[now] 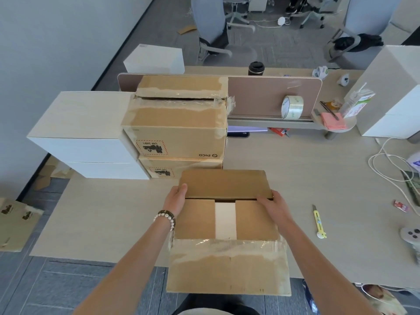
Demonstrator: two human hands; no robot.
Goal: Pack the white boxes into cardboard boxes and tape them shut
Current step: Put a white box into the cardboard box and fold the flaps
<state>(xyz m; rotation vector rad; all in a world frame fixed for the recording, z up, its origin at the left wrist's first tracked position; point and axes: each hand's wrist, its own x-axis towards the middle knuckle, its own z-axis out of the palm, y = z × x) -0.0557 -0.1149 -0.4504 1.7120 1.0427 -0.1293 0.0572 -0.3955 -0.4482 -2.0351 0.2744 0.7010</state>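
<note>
Looking down through the head camera, I see the cardboard box (227,221) at the near edge of the desk (306,178), with both short side flaps folded in and a strip of a white box (225,220) showing in the gap between them. My left hand (176,198) grips the left end of the far flap (225,184), fingers curled over its near edge. My right hand (273,204) holds the flap's right end the same way, fingertips pressed on its near corner, and the flap is tipped down toward the opening. The near flap (228,267) hangs out toward me past the desk edge, with torn clear tape along its fold. Beaded bracelets (167,218) sit on my left wrist. Beyond the box, two more cardboard boxes (179,130) are stacked one on the other, the upper one taped, and beside them on the left stands a stack of white boxes (84,133). A roll of clear tape (292,107) stands on edge against the pink desk divider (261,94). A yellow utility knife (318,221) lies on the desk to the right, well apart from my right hand.
</note>
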